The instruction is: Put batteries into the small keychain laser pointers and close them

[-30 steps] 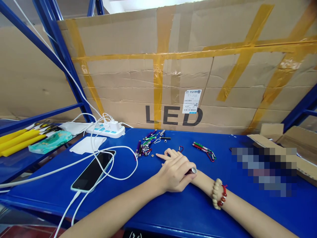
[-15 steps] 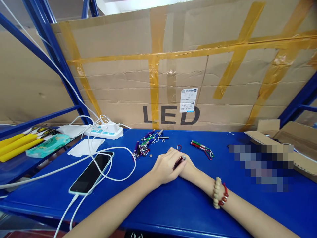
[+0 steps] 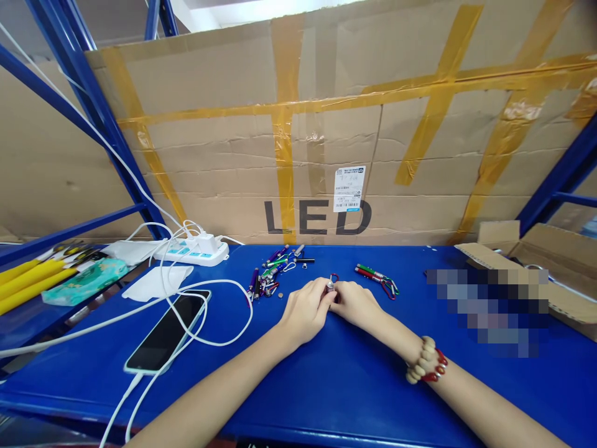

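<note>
My left hand (image 3: 305,310) is closed around a small dark red keychain flashlight (image 3: 329,287), its silver end pointing up between thumb and fingers. Fingers of my right hand (image 3: 357,303) pinch at the same flashlight from the other side; most of its body is hidden. Just beyond the fingertips shows a red carabiner clip (image 3: 334,277); whether it joins the held flashlight I cannot tell. Left of the hands lies a loose pile of similar flashlights (image 3: 275,267) with clips. Green and red flashlights (image 3: 370,272) with carabiners lie together to the right.
A phone (image 3: 168,333) with looping white cables lies at left, near a white power strip (image 3: 200,252) and white paper (image 3: 156,283). An open cardboard box (image 3: 494,255) stands at right beside a pixelated patch. Large cardboard (image 3: 224,162) walls the back of the blue table (image 3: 298,392).
The flashlight has turned from slanting across my left hand to end-up between both hands. My right hand has drawn back from beneath the left, its fingers now at the flashlight. The view shifted slightly.
</note>
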Demonstrator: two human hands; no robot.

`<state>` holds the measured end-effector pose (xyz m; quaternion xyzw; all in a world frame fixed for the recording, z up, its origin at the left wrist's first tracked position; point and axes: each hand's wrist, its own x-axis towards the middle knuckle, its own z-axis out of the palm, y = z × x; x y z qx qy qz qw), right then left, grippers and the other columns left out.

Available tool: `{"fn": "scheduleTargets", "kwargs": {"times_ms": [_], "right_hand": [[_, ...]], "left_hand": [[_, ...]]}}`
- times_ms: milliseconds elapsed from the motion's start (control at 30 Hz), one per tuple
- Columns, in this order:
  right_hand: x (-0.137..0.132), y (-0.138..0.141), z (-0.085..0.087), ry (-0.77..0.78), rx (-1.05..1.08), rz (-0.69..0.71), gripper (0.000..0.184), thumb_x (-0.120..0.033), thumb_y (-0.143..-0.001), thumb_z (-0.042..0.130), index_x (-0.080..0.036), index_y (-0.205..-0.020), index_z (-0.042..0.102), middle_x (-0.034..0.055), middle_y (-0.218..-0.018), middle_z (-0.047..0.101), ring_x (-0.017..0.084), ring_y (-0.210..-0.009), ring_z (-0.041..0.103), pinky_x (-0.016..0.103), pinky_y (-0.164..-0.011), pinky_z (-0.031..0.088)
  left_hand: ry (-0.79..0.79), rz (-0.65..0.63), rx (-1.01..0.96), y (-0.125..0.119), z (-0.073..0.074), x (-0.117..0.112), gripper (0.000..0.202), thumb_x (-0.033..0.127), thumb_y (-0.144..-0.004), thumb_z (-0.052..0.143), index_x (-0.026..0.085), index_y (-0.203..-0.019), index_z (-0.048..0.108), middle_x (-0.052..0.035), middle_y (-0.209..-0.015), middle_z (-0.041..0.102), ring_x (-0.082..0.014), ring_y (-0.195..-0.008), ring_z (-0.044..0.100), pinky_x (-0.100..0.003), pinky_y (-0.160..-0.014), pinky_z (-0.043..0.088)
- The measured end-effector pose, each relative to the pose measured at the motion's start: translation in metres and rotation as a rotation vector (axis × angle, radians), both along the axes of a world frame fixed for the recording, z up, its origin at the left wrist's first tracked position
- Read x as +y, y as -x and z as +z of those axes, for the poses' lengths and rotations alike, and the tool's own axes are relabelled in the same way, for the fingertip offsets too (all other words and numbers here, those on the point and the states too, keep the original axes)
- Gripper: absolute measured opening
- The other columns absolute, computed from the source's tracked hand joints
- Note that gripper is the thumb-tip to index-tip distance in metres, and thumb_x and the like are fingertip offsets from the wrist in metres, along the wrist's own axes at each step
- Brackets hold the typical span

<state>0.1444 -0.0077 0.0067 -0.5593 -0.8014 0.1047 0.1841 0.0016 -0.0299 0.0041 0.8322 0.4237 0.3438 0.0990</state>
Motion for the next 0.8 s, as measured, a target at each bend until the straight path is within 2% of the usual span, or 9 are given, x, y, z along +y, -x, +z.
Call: {"fn": "scheduleTargets", "kwargs": {"times_ms": [200, 467, 800], "right_hand": [[-0.001, -0.007, 0.011, 0.096, -0.021, -0.027, 0.01, -0.027, -0.068, 0.065, -0.022, -0.06, 0.062, -0.0007, -0.063, 0.065, 0.016, -0.062, 0.061, 0.022, -0.046, 0.03], [-0.002, -0.01, 0.018, 0.188, -0.061, -0.054, 0.014, -0.033, -0.063, 0.069, -0.021, -0.06, 0.064, 0.001, -0.064, 0.066, 0.017, -0.064, 0.06, 0.022, -0.048, 0.032], [0.0, -0.011, 0.013, 0.226, -0.024, -0.007, 0.017, -0.038, -0.067, 0.066, -0.021, -0.065, 0.067, 0.0001, -0.067, 0.068, 0.015, -0.065, 0.061, 0.021, -0.05, 0.035]], "left_hand": [[0.025, 0.004, 0.047, -0.001, 0.002, -0.001, 0.015, 0.027, -0.091, 0.033, 0.02, -0.088, 0.047, -0.0002, -0.087, 0.059, -0.0151, -0.082, 0.056, -0.025, -0.069, 0.04], [0.048, 0.007, 0.094, -0.001, 0.0, 0.001, 0.016, 0.027, -0.091, 0.034, 0.02, -0.089, 0.047, 0.0002, -0.087, 0.059, -0.0146, -0.079, 0.055, -0.025, -0.067, 0.039], [0.09, 0.056, 0.109, 0.0, 0.001, 0.002, 0.017, 0.026, -0.092, 0.031, 0.021, -0.093, 0.048, 0.0005, -0.091, 0.061, -0.0141, -0.082, 0.058, -0.024, -0.07, 0.04]]}}
